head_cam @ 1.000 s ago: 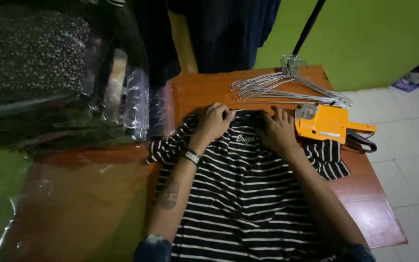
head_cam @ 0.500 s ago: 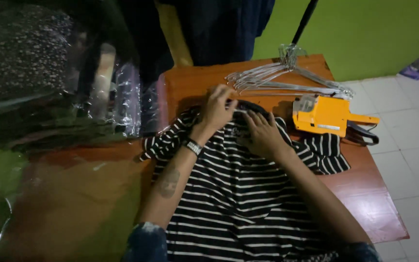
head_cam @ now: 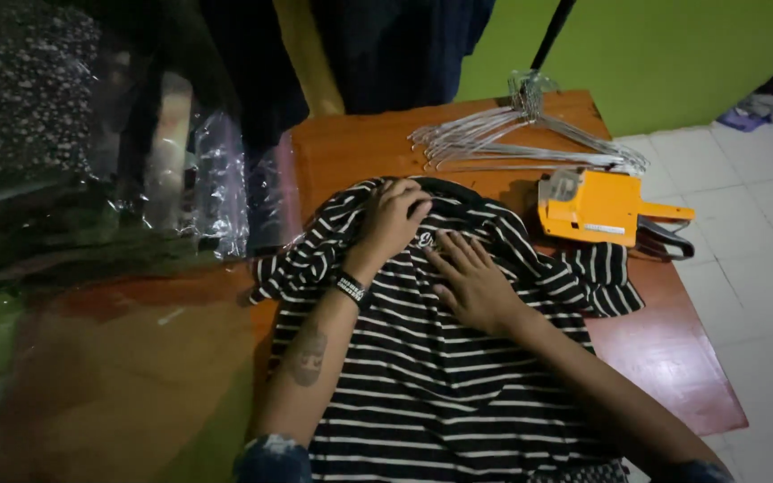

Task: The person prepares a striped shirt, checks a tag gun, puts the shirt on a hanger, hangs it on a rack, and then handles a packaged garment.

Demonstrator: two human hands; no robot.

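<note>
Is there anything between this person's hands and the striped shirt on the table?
Nothing visible. The left hand lies on the striped shirt near its collar, the right hand flat on its chest. The orange label gun and wire hangers lie apart, beyond the shirt.

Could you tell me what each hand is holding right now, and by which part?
The left hand grips the striped shirt at its collar; the right hand lies flat on it.

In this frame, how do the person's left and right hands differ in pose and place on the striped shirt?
The left hand is curled, its fingers bent near the collar of the striped shirt; the right hand lies flat with fingers spread. The left hand sits farther up the shirt, the right hand lower, on the chest. The left wrist bears a wristband; the right wrist is bare. Both rest on the shirt, on the wooden table.
</note>
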